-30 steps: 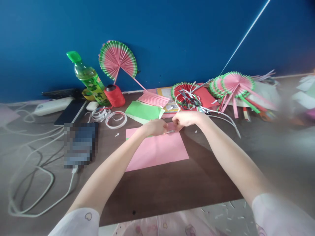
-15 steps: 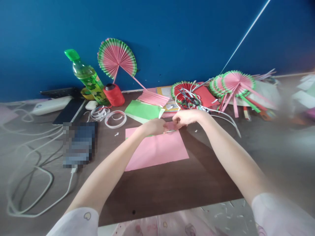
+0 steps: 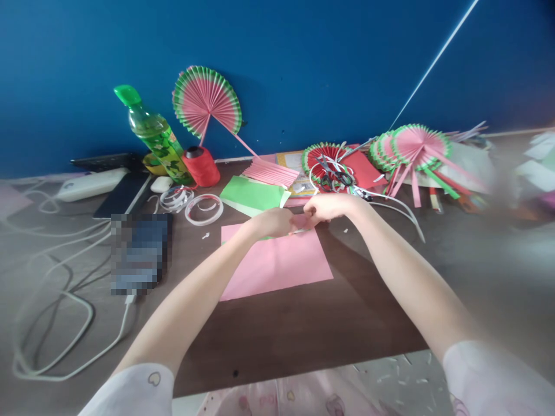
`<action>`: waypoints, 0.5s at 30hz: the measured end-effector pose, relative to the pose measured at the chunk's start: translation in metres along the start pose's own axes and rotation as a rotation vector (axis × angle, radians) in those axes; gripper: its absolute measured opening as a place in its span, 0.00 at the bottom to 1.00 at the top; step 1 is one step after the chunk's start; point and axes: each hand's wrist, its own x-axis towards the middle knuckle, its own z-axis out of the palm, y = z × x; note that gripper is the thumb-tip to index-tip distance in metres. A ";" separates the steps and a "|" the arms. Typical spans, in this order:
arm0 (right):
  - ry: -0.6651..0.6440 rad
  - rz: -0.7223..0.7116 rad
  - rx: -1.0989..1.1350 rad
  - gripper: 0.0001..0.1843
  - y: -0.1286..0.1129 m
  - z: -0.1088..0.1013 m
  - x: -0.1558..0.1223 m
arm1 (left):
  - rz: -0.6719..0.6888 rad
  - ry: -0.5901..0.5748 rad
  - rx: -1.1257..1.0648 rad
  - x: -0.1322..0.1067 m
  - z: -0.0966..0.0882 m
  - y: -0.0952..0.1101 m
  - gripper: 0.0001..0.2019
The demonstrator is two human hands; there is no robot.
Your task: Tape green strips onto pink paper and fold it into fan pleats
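Observation:
A pink sheet of paper (image 3: pixel 277 263) lies flat on the dark brown table (image 3: pixel 303 329). My left hand (image 3: pixel 273 222) and my right hand (image 3: pixel 323 208) meet at the sheet's far edge, fingers curled and pinched on that edge, with a small pale strip showing between them. A green sheet (image 3: pixel 251 195) lies just beyond my left hand. Scissors (image 3: pixel 333 179) rest on a red paper fan (image 3: pixel 321 156) just beyond my right hand.
Along the blue wall stand a green bottle (image 3: pixel 156 138), a red thread spool (image 3: pixel 202 166) and a pink-green paper fan (image 3: pixel 207 101). More fans (image 3: pixel 416 147) pile at the right. Tape rings (image 3: pixel 203 209), a phone (image 3: pixel 139 251) and white cables (image 3: pixel 56 300) lie at the left.
Both hands stay pinched at the far edge of the pink sheet; only tiny finger shifts show. The view has drifted slightly.

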 end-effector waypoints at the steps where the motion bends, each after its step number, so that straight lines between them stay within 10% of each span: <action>1: 0.009 0.015 -0.018 0.09 -0.001 0.000 0.001 | -0.004 -0.002 0.001 0.000 -0.001 0.001 0.12; 15: 0.062 -0.006 -0.064 0.12 0.005 0.003 0.007 | 0.002 0.000 -0.084 0.007 0.003 -0.009 0.12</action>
